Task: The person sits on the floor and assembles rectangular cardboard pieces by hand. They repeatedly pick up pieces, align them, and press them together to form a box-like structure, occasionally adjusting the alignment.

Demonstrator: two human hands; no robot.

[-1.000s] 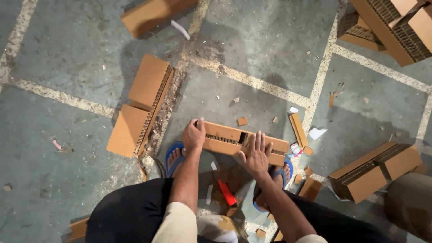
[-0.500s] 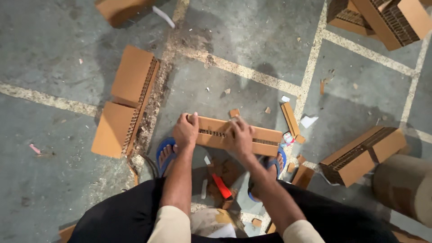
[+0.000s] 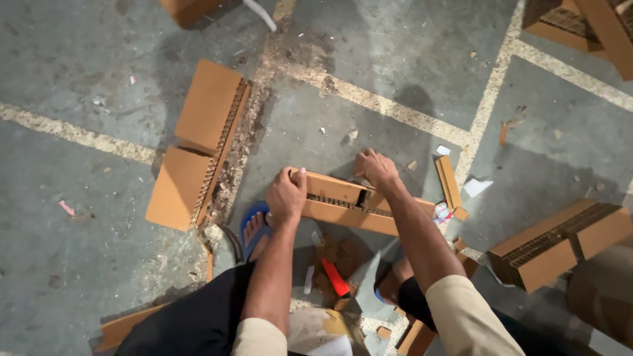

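A long folded strip of brown corrugated cardboard point(image 3: 343, 214) lies across the grey floor in front of my feet. My left hand point(image 3: 285, 196) grips its left end, fingers curled over the top edge. My right hand point(image 3: 374, 167) rests on the far upper edge near the strip's middle, fingers bent down on it. A red-handled cutter point(image 3: 335, 277) lies on the floor between my legs, below the strip.
A folded cardboard block pair point(image 3: 196, 145) lies to the left. Another cardboard block point(image 3: 560, 240) sits at right, a narrow cardboard strip point(image 3: 448, 181) beside my right hand. My blue sandal point(image 3: 254, 227) is under the left hand. More boxes point(image 3: 580, 23) are top right.
My right hand has shifted left and up along the strip, from its right half toward the middle top edge. The left hand keeps hold of the left end.
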